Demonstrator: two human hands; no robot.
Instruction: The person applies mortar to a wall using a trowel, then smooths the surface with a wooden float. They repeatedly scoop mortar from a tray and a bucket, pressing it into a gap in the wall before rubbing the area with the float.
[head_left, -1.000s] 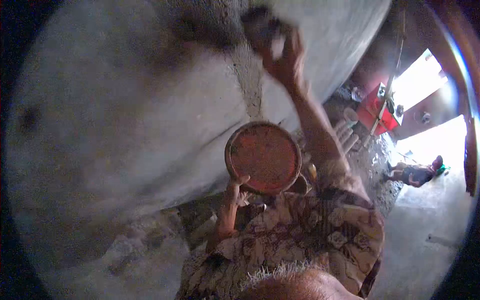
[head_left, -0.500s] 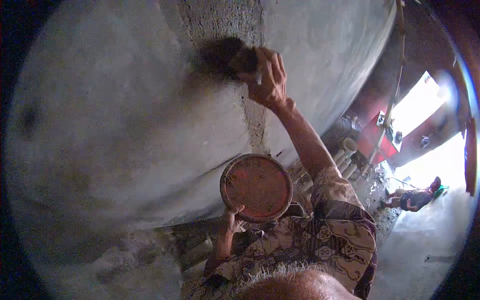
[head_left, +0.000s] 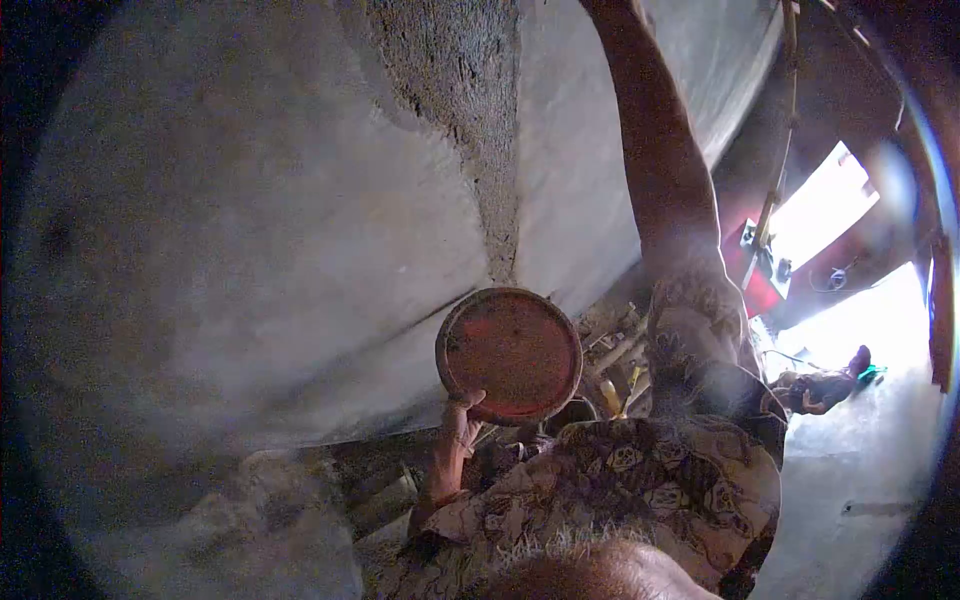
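The round dish (head_left: 510,355), reddish inside with a raised rim, is in the left hand (head_left: 462,425), whose grip is closed on its lower left edge with the thumb over the rim. The right arm (head_left: 665,150) stretches up to the right of the dish and leaves the view at the top, so I cannot tell what the right hand's grip is doing. Above the dish, a rough strip (head_left: 460,70) runs down the smooth grey wall (head_left: 250,200), narrowing towards the dish's upper rim. Below the dish are the patterned shirt (head_left: 640,470) and the top of the wearer's head (head_left: 600,575). Well to the right of the dish are a red object (head_left: 765,285), partly behind the arm, two bright openings and, lower, another person (head_left: 830,390).
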